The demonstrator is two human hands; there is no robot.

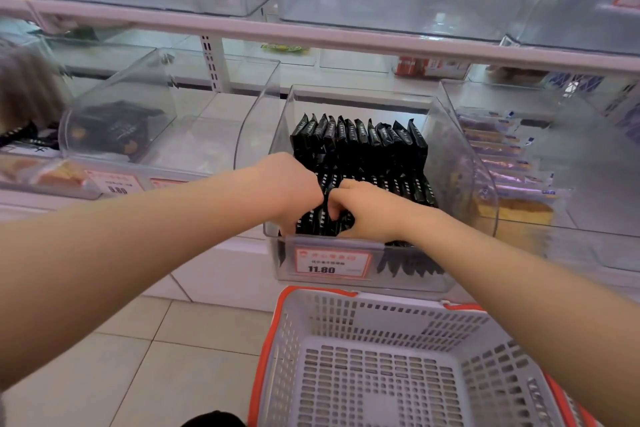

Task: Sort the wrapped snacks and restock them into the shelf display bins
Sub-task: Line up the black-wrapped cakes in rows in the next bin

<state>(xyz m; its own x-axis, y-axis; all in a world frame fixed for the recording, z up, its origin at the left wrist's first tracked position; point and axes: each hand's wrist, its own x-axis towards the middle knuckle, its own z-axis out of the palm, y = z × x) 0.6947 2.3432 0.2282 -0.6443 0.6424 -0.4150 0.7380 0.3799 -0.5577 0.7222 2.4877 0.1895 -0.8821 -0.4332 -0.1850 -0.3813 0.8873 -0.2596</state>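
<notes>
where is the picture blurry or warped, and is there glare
Head view: sharpest at the centre, on the black snack packs and both hands; left and right edges smear, the shelf rail bows, and the clear bin walls carry a hazy sheen.

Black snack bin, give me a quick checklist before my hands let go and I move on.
1. Both hands in the bin: ok, left hand and right hand grip the front black packets.
2. Back row upright: ok.
3. Front row tidy: cannot tell, hands cover it.
4. Clear bin matches its 11.80 price tag: cannot tell, print blurred.
5. Basket emptied: ok, nothing visible inside.
</notes>
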